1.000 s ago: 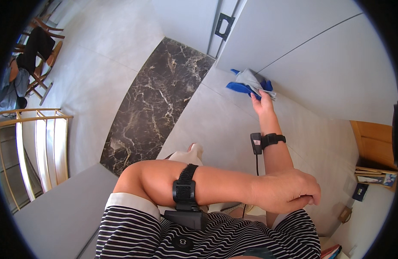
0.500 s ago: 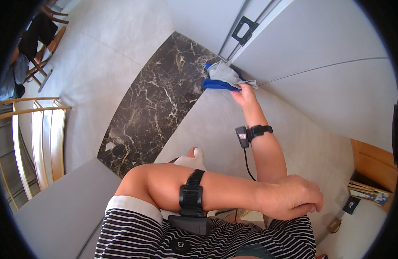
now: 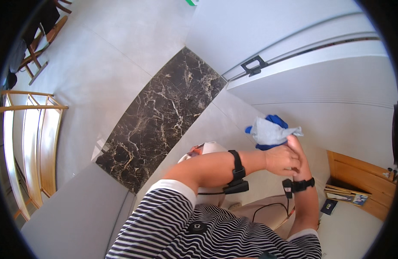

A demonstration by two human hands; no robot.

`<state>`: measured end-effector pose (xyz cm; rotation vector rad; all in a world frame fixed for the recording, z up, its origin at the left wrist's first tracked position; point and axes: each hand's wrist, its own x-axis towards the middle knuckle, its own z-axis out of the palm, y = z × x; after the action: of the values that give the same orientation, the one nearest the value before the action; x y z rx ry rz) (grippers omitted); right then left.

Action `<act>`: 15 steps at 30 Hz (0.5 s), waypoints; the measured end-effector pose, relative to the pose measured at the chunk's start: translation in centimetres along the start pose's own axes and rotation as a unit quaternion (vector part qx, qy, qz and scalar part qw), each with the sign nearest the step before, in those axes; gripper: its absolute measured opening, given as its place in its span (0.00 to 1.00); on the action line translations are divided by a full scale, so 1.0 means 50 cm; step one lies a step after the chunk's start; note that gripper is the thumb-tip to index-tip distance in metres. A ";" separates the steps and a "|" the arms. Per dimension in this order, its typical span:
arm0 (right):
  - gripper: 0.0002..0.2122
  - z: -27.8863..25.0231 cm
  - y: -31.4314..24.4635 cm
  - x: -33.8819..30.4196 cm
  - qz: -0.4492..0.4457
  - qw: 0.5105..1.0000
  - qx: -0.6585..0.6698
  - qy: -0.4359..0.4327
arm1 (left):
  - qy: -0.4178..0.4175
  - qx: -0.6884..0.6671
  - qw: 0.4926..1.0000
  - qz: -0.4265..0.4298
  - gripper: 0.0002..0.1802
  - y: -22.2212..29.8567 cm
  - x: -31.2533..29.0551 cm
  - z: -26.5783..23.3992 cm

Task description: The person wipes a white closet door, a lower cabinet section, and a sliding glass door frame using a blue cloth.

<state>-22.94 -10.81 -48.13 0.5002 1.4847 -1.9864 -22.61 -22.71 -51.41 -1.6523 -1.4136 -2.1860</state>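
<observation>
A light grey cloth (image 3: 270, 131) and a blue cloth (image 3: 277, 121) hang bunched together, held up over the pale floor. My right hand (image 3: 294, 141) is closed on their near edge; part of its fingers is hidden behind the cloth. Just below, my left hand (image 3: 282, 160) lies across the right wrist, its fingers curled, and nothing shows in them. A black strap with a small box (image 3: 300, 185) goes round my right forearm, and another strap (image 3: 238, 166) round the left one.
A dark marble threshold (image 3: 164, 112) crosses the doorway, with a grey door and black latch plate (image 3: 253, 65) beyond. Wooden rack frames (image 3: 52, 146) stand at left, a chair (image 3: 37, 56) at far left. A wooden cabinet (image 3: 358, 172) stands at right.
The cloths have come away from the doorway corner, nearer to me and to the right. My left hand has moved up to the right wrist. The whole view has shifted.
</observation>
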 end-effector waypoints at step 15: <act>0.21 0.163 -0.067 0.163 0.073 0.996 -0.050 -0.030 | 0.040 0.178 0.983 -0.032 0.14 0.074 -0.020 -0.109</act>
<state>-30.81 -19.86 -48.29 0.4888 1.4599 -1.7901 -24.22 -29.02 -49.92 -1.3983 -1.7308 -1.8627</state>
